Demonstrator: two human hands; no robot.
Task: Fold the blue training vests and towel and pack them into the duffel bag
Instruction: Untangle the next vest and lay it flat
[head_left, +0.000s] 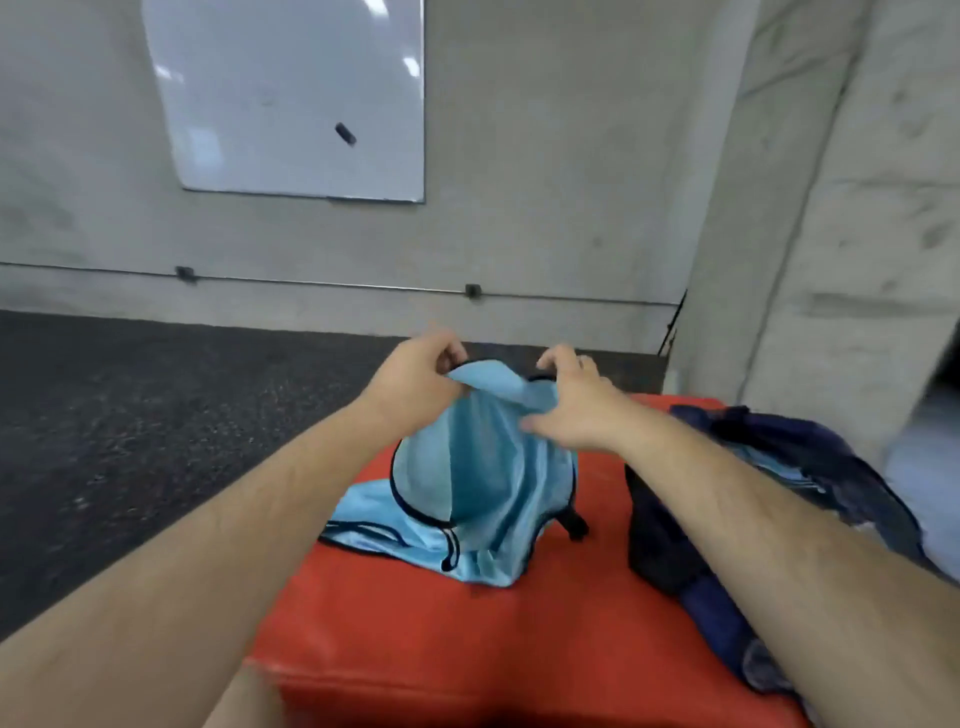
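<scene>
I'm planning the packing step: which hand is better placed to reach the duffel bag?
Probably the right hand: the duffel bag lies on its side, beside that forearm, while the left hand pinches the vest at its top.

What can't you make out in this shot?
Head view only:
- Duffel bag interior: covered by the right forearm and its own folds; contents uncountable.
- Towel: not distinguishable anywhere.
- Vest lower layers: bunched, so one vest or several is unclear.
- Dark object on the whiteboard: too blurred to identify.
</scene>
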